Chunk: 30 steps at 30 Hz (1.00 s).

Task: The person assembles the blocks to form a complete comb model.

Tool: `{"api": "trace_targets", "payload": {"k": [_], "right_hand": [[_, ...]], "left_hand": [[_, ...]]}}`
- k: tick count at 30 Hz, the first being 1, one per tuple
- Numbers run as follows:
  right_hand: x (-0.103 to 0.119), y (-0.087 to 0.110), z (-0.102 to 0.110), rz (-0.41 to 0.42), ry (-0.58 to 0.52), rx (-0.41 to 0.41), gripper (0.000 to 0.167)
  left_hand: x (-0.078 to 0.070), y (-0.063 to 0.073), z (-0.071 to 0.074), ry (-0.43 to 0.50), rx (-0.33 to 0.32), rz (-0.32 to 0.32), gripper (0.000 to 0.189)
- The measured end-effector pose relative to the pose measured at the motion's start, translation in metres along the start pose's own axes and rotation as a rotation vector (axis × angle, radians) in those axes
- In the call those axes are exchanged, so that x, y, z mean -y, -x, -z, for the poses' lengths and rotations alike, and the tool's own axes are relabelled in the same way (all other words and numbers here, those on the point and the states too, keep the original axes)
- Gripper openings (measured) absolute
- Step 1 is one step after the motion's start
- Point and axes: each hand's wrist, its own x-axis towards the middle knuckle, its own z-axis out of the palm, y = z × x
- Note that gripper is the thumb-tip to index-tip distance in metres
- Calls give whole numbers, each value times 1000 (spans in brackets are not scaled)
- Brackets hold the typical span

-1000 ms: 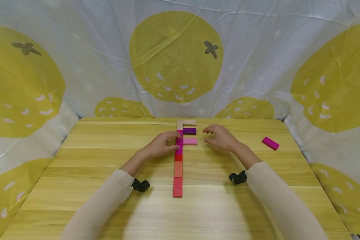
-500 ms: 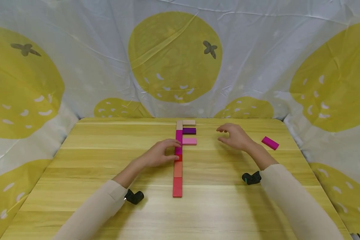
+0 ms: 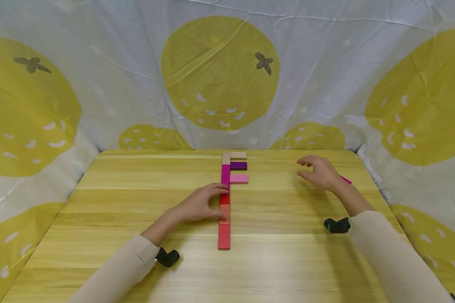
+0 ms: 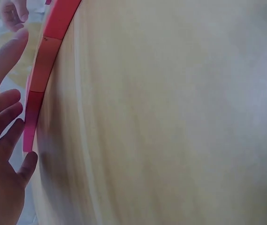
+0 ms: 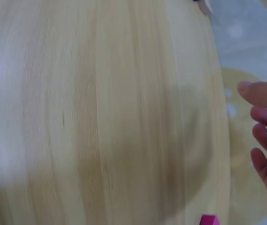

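Note:
Flat wooden blocks form a straight line on the table: a beige block (image 3: 226,158) at the far end, a magenta stretch (image 3: 225,173), a red block (image 3: 225,199), an orange block (image 3: 222,208) and a coral-red block (image 3: 224,237) nearest. Over the line's middle lies my left hand (image 3: 198,203), fingers spread, thumb overlapping the orange block and fingertips overlapping the magenta-red part. My right hand (image 3: 320,171) hovers over the right side of the table with relaxed, bent fingers and nothing between them. It partly hides a loose magenta block (image 3: 346,180), also at the bottom edge of the right wrist view.
To the right of the line's far part lie a second beige block (image 3: 238,155), a purple block (image 3: 239,166) and a pink block (image 3: 239,179), each pointing sideways. A patterned cloth (image 3: 220,75) hangs round the wooden table (image 3: 273,261).
My right hand has moved right, away from the sideways blocks and toward the loose magenta block. My left hand has slid nearer along the line. The line's blocks look unmoved.

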Motion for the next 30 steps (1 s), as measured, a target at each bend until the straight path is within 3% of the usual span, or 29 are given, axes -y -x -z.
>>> {"api": "trace_targets", "payload": {"k": [7, 15, 30], "right_hand": [[-24, 20, 9, -69, -8, -39, 39], [-50, 39, 16, -80, -9, -136, 38], [-82, 60, 15, -173, 8, -118, 47]], "left_hand": [[-1, 2, -1, -22, 16, -6, 80], [2, 2, -3, -24, 22, -7, 78], [3, 4, -3, -8, 14, -24, 77]]}}
